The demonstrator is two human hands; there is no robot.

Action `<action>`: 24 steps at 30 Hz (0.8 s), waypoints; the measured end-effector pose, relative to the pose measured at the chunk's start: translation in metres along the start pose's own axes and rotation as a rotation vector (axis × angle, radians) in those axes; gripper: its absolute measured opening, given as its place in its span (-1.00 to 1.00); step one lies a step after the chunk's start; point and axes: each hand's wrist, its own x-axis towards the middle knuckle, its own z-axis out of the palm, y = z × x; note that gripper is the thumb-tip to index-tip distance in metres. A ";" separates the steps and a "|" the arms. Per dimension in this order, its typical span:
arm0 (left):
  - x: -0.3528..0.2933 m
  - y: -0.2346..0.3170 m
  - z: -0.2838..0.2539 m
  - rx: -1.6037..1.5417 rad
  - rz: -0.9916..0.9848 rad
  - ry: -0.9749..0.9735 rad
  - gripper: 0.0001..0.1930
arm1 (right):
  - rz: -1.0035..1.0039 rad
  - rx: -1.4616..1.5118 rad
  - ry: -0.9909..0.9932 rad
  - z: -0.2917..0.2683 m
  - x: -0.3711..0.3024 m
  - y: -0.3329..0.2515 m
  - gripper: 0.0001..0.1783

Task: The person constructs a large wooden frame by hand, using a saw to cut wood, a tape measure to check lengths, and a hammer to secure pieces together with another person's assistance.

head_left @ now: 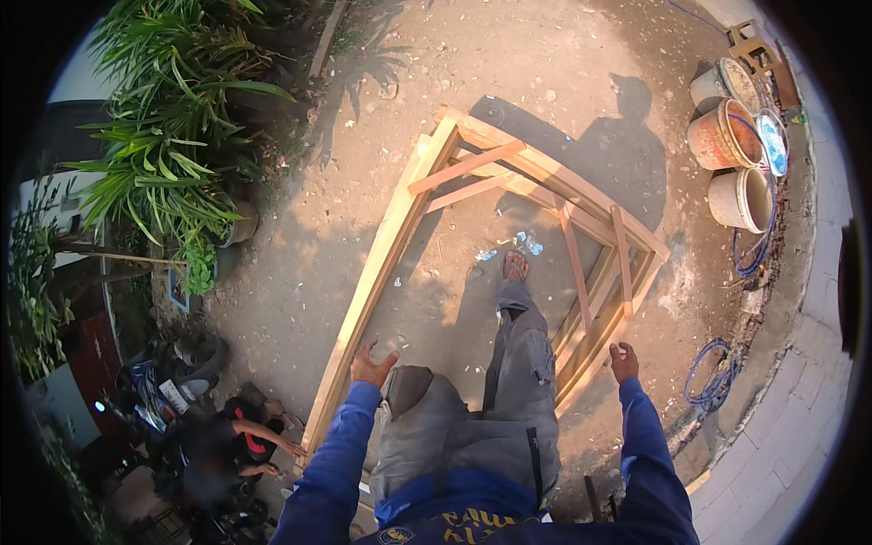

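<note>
Stacked wooden door-shaped frames lie around my legs, with thin diagonal braces across their far corners. My left hand is beside the left rail, thumb and fingers apart, holding nothing. On the other side, my right hand hovers just outside the right rail with its fingers loosely bent and apart. Nothing shows in it. My sandalled foot stands inside the frames. At the lower left, another person's hand reaches to the near end of the left rail.
Several buckets stand by the kerb at the far right, with a coil of blue hose nearer me. Leafy plants line the left side. A motorcycle is parked near the other person. Crumpled plastic lies on the ground beyond my foot.
</note>
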 end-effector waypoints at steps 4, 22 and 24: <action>0.138 0.102 0.026 0.232 0.042 -0.003 -0.01 | 0.067 -0.101 0.162 -0.035 0.139 -0.028 -0.13; 0.405 0.164 0.090 0.457 0.075 -0.091 -0.13 | 0.122 -0.557 0.187 -0.020 0.309 -0.059 -0.06; 0.406 0.179 0.092 0.461 0.067 -0.137 -0.17 | 0.136 -0.563 0.176 -0.038 0.322 -0.034 -0.04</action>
